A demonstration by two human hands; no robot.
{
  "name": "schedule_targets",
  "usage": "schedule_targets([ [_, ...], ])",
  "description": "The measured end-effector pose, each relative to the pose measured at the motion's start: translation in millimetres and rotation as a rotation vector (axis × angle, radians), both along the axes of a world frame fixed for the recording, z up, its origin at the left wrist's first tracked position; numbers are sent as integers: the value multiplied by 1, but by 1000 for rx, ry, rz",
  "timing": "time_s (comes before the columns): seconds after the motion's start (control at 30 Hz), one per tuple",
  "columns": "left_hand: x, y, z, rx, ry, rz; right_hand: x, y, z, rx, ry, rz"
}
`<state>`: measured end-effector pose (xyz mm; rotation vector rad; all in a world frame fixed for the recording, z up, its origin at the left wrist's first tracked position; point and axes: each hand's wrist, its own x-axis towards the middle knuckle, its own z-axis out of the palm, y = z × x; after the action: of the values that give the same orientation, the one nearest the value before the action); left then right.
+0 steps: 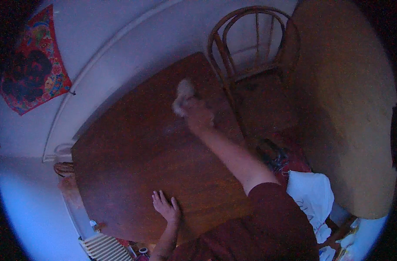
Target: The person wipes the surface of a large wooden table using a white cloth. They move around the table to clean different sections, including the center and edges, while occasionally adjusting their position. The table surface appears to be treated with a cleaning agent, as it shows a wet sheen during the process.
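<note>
A dark brown wooden table (pixel 133 130) fills the middle of the view. Stretched toward its far side, my right hand (pixel 199 116) is closed on a pale, crumpled cloth (pixel 184 93) pressed against the tabletop. Motion blurs the hand and the cloth a little, and the fingers are partly hidden by it. Near the table's front edge my left hand (pixel 167 209) lies flat on the wood, fingers spread, holding nothing.
A wooden chair with a rounded back (pixel 257 43) stands past the table's far right corner. A white bag (pixel 311 198) sits at the lower right. At the lower left is a ribbed white radiator (pixel 105 249). A red patterned hanging (pixel 35 65) is on the wall.
</note>
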<state>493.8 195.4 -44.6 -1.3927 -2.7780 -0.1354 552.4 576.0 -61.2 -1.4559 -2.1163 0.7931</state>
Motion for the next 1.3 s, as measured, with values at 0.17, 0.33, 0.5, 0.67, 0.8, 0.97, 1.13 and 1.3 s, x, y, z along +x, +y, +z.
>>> schedule_targets([
  [0.17, 2, 1, -1, -36, -37, 24, -20, -42, 27, -315, 592, 389],
  [0.33, 13, 6, 6, 3, -65, 27, 34, 77, 35, 347, 46, 76],
  [0.5, 17, 2, 2, 41, -4, -41, 41, 117, 27, 335, -378, -39],
  [0.67, 16, 1, 7, -3, -49, -1, -17, 35, 29, 436, -137, 238],
  [0.8, 10, 0, -1, -1, -30, -18, -36, 20, 14, 238, 421, 299],
  [0.97, 35, 2, 15, -3, -44, 17, 40, 125, 42, 354, -21, -20],
  [1.13, 33, 6, 29, 21, -69, -33, -30, 43, 3, 284, 332, -4],
  [1.3, 28, 6, 32, 12, -99, -19, -92, -123, 19, -198, 222, 447],
])
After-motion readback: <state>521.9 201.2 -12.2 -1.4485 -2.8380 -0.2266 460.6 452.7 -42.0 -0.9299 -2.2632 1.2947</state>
